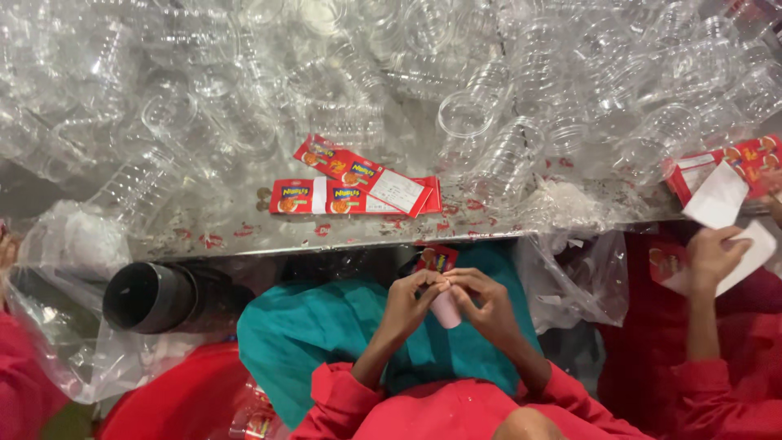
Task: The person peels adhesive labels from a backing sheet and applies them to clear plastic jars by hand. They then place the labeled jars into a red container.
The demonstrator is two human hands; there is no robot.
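Clear plastic jars [456,114] crowd the worktop [244,232]. Below its edge, left hand [410,300] and right hand [482,300] pinch a pink label [445,310], apparently peeling it; separating needs fingertip care.

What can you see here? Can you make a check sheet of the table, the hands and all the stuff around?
Surface: metal table with plastic film on it, mostly covered.
Job's things: both hands pinch a small pale label, with a red label just above it.
Clutter: heap of clear plastic jars; red printed labels lying flat near the table's front edge.
Grippers: left hand and right hand meet at the label, fingers closed on it.
Cables: nothing seen.
Surroundings: black tube under the table, teal cloth on the lap, another person's hand holding white paper at the right.
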